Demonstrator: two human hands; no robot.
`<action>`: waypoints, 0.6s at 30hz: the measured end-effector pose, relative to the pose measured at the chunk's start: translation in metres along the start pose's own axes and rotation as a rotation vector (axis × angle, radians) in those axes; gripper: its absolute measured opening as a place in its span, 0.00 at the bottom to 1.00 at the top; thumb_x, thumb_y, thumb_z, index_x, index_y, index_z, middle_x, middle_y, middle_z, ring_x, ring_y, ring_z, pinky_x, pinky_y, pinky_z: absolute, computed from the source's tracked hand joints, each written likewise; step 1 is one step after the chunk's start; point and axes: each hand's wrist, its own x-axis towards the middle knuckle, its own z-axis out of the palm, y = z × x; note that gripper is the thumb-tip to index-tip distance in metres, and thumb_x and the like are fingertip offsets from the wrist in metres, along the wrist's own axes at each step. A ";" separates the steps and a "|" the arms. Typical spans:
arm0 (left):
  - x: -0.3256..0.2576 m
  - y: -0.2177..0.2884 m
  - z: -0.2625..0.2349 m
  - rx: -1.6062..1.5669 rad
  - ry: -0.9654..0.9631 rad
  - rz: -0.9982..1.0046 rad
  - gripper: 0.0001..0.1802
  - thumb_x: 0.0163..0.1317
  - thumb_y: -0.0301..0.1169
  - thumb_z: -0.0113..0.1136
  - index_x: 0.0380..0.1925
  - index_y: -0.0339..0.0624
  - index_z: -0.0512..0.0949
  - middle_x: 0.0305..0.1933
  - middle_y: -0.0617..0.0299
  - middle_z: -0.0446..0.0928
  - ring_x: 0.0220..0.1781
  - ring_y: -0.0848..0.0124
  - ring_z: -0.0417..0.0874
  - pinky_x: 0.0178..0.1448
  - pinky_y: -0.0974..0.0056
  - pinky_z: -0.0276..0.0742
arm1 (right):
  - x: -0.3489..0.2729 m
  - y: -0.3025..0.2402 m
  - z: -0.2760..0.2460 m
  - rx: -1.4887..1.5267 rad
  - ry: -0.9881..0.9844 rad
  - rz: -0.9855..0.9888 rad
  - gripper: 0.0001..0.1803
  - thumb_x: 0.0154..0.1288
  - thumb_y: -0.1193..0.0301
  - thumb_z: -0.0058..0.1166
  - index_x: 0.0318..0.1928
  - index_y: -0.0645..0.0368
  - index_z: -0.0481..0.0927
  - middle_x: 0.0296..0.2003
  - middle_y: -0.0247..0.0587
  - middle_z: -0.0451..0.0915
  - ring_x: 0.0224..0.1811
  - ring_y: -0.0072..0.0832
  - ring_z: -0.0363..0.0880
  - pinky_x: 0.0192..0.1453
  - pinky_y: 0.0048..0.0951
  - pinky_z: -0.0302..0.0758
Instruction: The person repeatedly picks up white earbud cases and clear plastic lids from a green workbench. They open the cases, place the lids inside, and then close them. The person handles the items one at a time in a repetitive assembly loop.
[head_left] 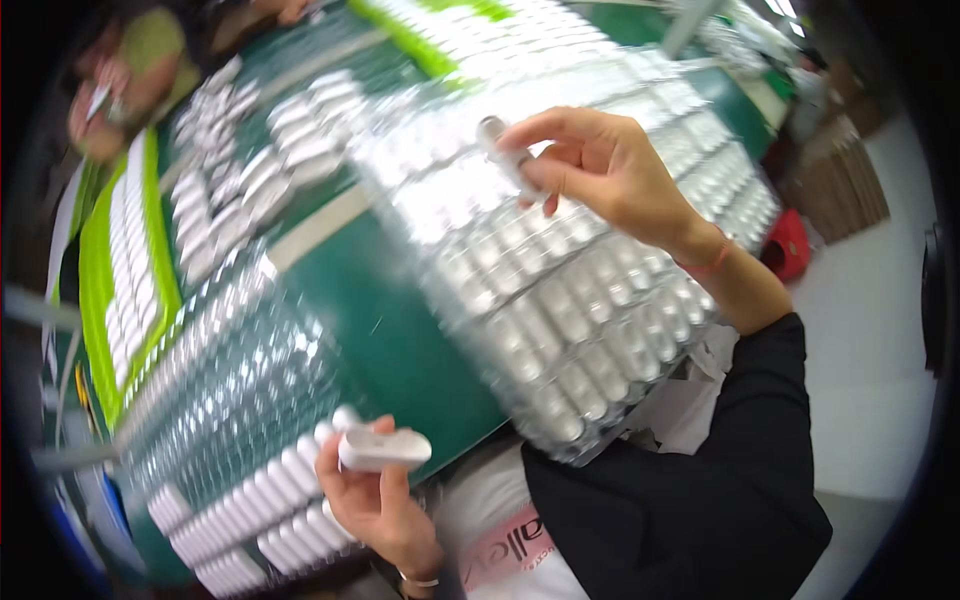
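Observation:
Near the front edge of the table, my left hand (375, 500) is closed on a white oblong plastic shell (395, 450) with a hollow side showing. My right hand (620, 175) is raised over a clear blister tray (480, 345), pinching a slim oblong white-and-grey piece (508, 160) between thumb and fingers. That tray has rows of pockets with similar shiny white pieces in them. Below and left of it, beside my left hand, white oblong pieces (265, 495) lie in neat rows in a second clear blister tray (240, 370). Motion blurs the finer details.
Loose white pieces (225, 205) cover the green table (390, 330) at the far left. Bright green trays (95, 290) with white pieces stand at the left and far side. Another person's hands (110, 85) are at the upper left. A red object (787, 245) and cardboard (840, 185) are at the right.

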 end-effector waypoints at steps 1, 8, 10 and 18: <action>-0.002 0.002 0.006 -0.015 -0.038 -0.055 0.29 0.56 0.20 0.61 0.57 0.33 0.63 0.48 0.41 0.76 0.44 0.60 0.82 0.50 0.60 0.80 | -0.008 0.008 -0.028 -0.032 0.135 0.053 0.13 0.64 0.78 0.53 0.50 0.63 0.78 0.44 0.43 0.81 0.33 0.22 0.83 0.31 0.18 0.79; -0.011 -0.003 0.030 0.097 -0.277 -0.124 0.31 0.56 0.25 0.65 0.58 0.34 0.63 0.48 0.45 0.77 0.44 0.63 0.82 0.49 0.64 0.80 | -0.087 0.073 -0.257 -0.353 0.838 0.219 0.16 0.63 0.75 0.55 0.52 0.60 0.75 0.34 0.38 0.83 0.25 0.18 0.79 0.25 0.16 0.72; -0.009 -0.005 0.026 0.126 -0.288 -0.121 0.31 0.56 0.24 0.65 0.58 0.34 0.63 0.48 0.45 0.77 0.45 0.64 0.82 0.49 0.64 0.80 | -0.109 0.101 -0.321 -0.508 0.979 0.306 0.17 0.62 0.74 0.55 0.52 0.60 0.77 0.31 0.38 0.83 0.23 0.19 0.80 0.24 0.18 0.72; -0.003 0.000 0.029 0.298 -0.155 -0.076 0.24 0.64 0.19 0.53 0.59 0.27 0.61 0.53 0.40 0.75 0.50 0.61 0.79 0.54 0.62 0.76 | -0.124 0.188 -0.424 -0.678 0.898 0.819 0.13 0.53 0.77 0.52 0.39 0.56 0.86 0.26 0.38 0.84 0.21 0.27 0.81 0.22 0.28 0.74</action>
